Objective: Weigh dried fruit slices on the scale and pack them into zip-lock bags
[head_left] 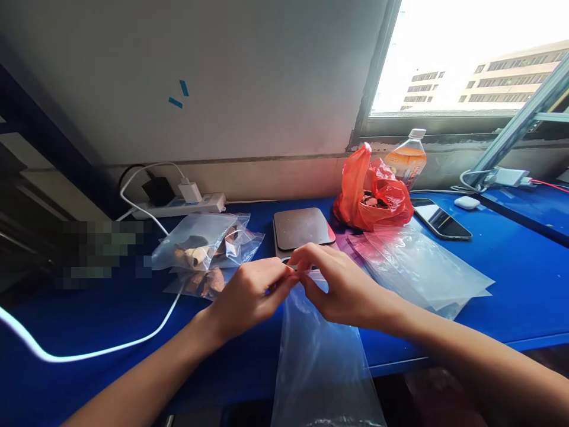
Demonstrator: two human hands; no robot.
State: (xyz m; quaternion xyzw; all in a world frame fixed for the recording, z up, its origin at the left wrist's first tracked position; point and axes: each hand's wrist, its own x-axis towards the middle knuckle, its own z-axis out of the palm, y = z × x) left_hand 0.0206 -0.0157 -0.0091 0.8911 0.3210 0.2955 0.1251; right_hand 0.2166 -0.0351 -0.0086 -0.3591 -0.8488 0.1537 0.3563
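Observation:
A clear plastic bag [326, 362] hangs down past the table's front edge, its top edge pinched between my two hands. My left hand [255, 290] is closed, fingertips pressed on the bag's top edge. Close against it, my right hand [338, 284] pinches the same edge with thumb and fingers. I see no contents in the bag. Just beyond my fingers sits a small flat scale [303, 228] with a shiny metal top. To the left lie filled clear bags [195, 240] holding brown, curled pieces.
A red plastic bag [373, 190] with dark pieces inside stands behind a stack of flat clear bags [418, 270]. An orange drink bottle [406, 157], a phone [442, 218] and a white earphone case [466, 203] are at right. A white cable [111, 353] crosses the left side from a power strip [200, 204].

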